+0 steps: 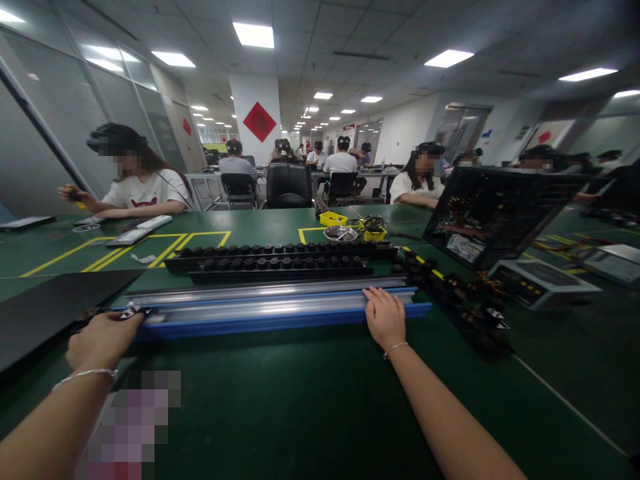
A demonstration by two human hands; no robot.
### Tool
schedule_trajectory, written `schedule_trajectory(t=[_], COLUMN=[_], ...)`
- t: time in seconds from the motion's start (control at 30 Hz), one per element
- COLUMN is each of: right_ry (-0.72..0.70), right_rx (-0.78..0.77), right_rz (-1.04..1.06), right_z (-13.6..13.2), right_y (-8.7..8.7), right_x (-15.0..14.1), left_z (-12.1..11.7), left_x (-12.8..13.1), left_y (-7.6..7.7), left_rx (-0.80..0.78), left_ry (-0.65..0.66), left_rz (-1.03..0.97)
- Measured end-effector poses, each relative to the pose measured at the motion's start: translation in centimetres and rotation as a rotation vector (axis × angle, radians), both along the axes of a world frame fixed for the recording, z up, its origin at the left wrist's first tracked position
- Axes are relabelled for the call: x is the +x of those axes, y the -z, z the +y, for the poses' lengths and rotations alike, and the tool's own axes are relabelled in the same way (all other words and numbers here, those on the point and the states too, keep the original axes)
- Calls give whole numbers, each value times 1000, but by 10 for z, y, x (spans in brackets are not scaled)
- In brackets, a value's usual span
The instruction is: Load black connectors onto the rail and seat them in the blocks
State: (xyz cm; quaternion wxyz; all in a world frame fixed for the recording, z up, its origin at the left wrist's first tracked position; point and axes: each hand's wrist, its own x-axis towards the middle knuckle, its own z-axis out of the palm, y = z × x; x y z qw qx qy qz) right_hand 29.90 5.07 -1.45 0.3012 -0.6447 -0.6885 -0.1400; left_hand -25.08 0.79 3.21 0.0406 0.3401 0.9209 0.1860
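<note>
A long rail (280, 325) with blue sides and a shiny metal channel lies across the table in front of me. My right hand (386, 317) grips it close to its right end, fingers over the channel. At the left end, my left hand (105, 339) is closed around a small black part (145, 313) with a black-and-white patterned tag (130, 309); most of that part is hidden by the hand. Just behind the blue rail runs a dark rail (200, 292). Farther back, two black strips (280, 264) carry rows of round black pieces.
Black round parts (465, 307) are heaped on the right, beside a power supply box (543, 283) and an open computer case (495, 213). A dark panel (60, 307) lies left. Behind are a metal bowl (340, 233) and a yellow tray (333, 219). Co-workers sit across the table.
</note>
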Motion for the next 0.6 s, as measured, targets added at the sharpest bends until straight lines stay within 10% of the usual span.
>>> schedule_trajectory(t=[0.6], right_ry=[2], right_rx=[-8], right_rz=[-17], right_z=[1], right_y=[1], right_x=[1], left_z=[-4], left_x=[33], left_y=[-14], left_rx=[-39], left_ry=[-100], left_rz=[-30])
